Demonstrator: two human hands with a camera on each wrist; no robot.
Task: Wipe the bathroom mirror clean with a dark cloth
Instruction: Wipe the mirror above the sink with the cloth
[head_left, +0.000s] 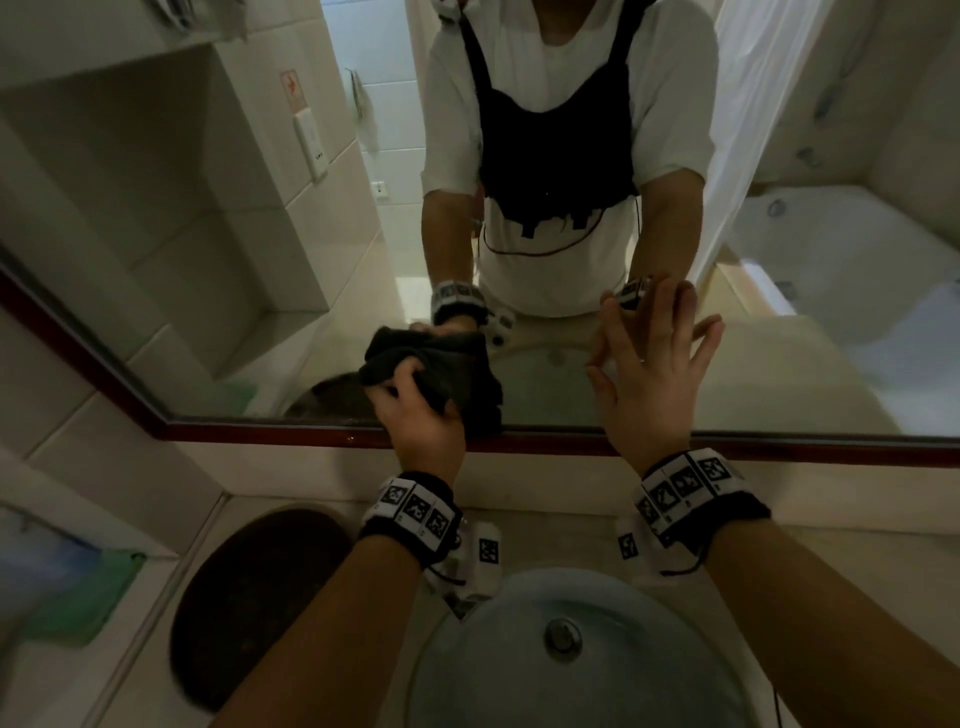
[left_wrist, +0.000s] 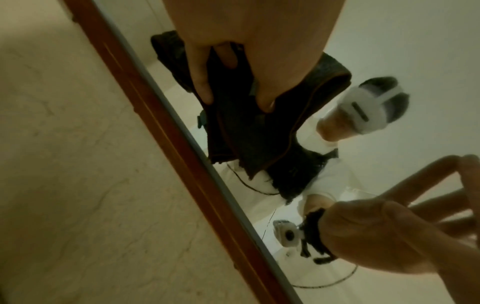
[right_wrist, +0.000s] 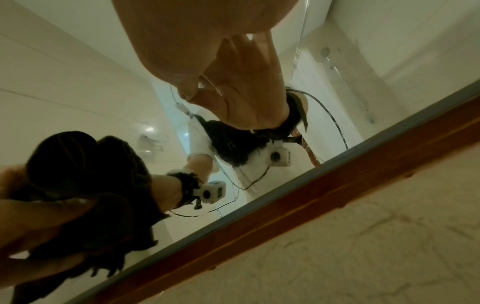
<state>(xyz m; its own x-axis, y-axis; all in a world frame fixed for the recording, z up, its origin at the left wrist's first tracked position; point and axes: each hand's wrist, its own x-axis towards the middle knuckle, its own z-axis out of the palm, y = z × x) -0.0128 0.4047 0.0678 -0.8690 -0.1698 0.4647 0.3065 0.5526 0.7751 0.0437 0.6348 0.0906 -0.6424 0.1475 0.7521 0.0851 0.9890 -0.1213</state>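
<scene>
Left hand (head_left: 423, 421) fingers (left_wrist: 201, 82) curled into the dark cloth (head_left: 441, 369), gripping it bunched, thumb on one side and the others on the opposite fold. Cloth is pressed to the mirror (head_left: 234, 234) glass low down, just above the wooden bottom frame (head_left: 571, 441); loose tail hangs down to the frame edge.

Right hand (head_left: 649, 374) fingers straight and spread, holding nothing. Palm faces the glass beside the cloth; fingertips appear to meet their reflection, so probably bracing on the mirror, and likely to leave prints.

Handling, my read: cloth is soft, light, floppy, won't hold shape. A wad contacts only a small patch; flattening it under the palm would cover more glass per stroke. Grip mid-bundle is fine, no slip risk, but the dangling tail could drag on the frame. Glass is rigid, smooth and fragile, so moderate flat pressure.

Below: desk (head_left: 545, 499) with basin (head_left: 519, 649) directly under both wrists, and a dark oval tray (head_left: 249, 597) to the left.
</scene>
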